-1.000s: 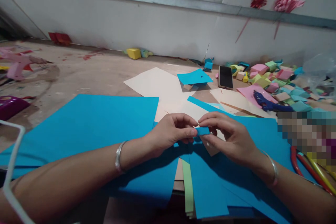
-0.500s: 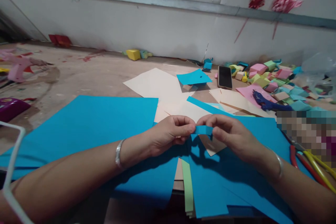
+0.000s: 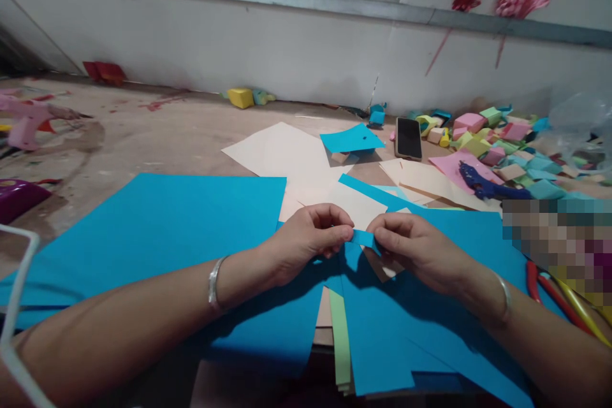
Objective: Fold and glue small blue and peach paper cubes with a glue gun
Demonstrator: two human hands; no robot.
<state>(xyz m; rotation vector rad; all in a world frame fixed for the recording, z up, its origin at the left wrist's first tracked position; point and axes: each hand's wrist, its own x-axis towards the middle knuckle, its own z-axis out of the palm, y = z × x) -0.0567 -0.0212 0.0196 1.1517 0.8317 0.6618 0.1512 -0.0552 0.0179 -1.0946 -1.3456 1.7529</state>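
A small blue paper strip (image 3: 362, 238) is pinched between both of my hands, just above the big blue sheets. My left hand (image 3: 308, 240) grips its left end with thumb and curled fingers. The right end sits between the thumb and fingers of my right hand (image 3: 415, 248). Each wrist carries a silver bangle. Under my forearms lie a large blue sheet (image 3: 157, 229) on the left and another blue sheet (image 3: 421, 325) on the right. Cream paper (image 3: 287, 153) lies just beyond my hands.
A black phone (image 3: 408, 138) lies flat behind the papers. Many small coloured paper boxes (image 3: 497, 140) are heaped at the right. Blue scissors (image 3: 482, 186) rest on pink paper; red and yellow handles (image 3: 564, 299) lie at the right edge. A purple object (image 3: 19, 194) sits at far left.
My hands have drawn closer together, so less of the blue strip shows between them. My right fingers have shifted along the strip toward the left hand.
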